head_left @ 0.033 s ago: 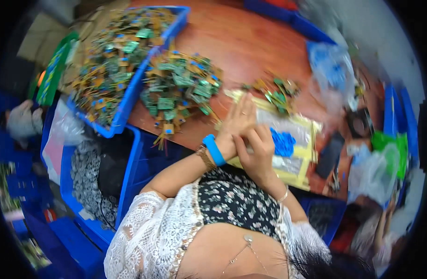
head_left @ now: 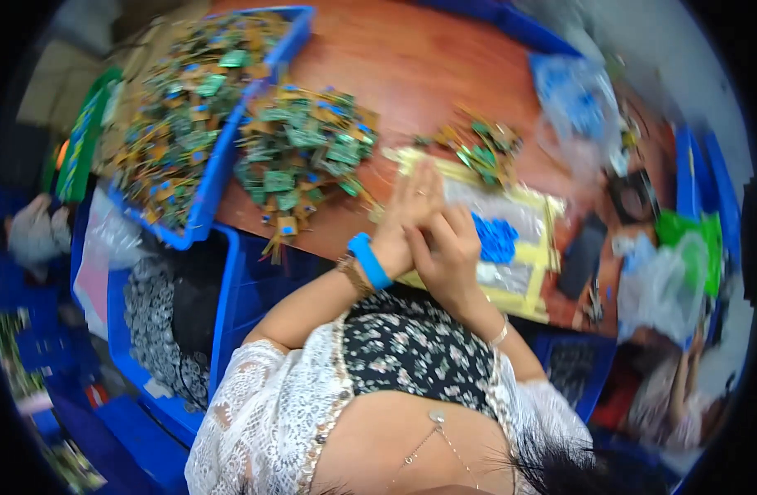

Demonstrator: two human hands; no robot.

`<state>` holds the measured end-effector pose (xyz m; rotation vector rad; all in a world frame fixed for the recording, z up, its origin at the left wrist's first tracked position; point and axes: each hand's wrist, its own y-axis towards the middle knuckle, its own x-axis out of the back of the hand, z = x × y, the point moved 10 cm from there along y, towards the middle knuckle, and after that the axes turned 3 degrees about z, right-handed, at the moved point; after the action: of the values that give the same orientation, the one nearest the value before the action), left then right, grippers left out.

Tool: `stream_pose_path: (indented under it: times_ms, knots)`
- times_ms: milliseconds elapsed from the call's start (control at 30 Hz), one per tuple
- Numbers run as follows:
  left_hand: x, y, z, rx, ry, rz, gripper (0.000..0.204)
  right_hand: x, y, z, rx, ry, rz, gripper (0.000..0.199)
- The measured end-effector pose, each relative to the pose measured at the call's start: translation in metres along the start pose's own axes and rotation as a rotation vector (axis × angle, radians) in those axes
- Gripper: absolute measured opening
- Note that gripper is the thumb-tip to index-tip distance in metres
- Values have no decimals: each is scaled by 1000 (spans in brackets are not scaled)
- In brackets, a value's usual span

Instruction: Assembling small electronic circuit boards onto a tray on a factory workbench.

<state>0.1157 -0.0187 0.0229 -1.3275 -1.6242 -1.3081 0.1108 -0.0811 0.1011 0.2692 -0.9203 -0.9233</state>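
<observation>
Over the flat yellow-bordered mat point(head_left: 510, 278), the curled right hand point(head_left: 448, 254) seemingly rubs the left hand point(head_left: 405, 218), its fingers together; any pinch cannot be told. Reaching the mat's crumpled bright-blue heap point(head_left: 495, 239) would require parting them.

Free room: one bare stretch of red surface point(head_left: 428, 66), far side, between blue tray point(head_left: 218, 169) and clear bag point(head_left: 580, 103). Obstacles to my left hand point(head_left: 410, 210): large board heap point(head_left: 304, 153), leftward, blue tray beyond it; small board heap point(head_left: 481, 154), just ahead, rightward; dark block point(head_left: 582, 256), farther right.
</observation>
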Motion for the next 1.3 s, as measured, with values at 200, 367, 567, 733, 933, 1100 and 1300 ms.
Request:
stream_pose_path:
  times_ms: [200,367,567,733,933,1100,1300]
  knots:
    - [8,9,10,34,109,-5,65,9,-5,-18,9,77,-51,19]
    - [11,36,43,106,-55,-156,44,20,-19,-56,-79,106,34,12]
    - [14,84,71,99,-46,-214,29,70,-45,-130,-339,-83,-126,9]
    - [-21,118,66,-1,-17,-71,20,56,-36,-126,-262,-228,-36,8]
    - [-16,102,78,26,183,-66,21,30,-26,-129,-215,-341,65,10]
    - [51,65,67,50,-235,-378,33,19,-21,-133,-187,-364,90,11]
    - [19,-2,29,-131,-365,88,34,18,-22,-128,-215,-388,66,12]
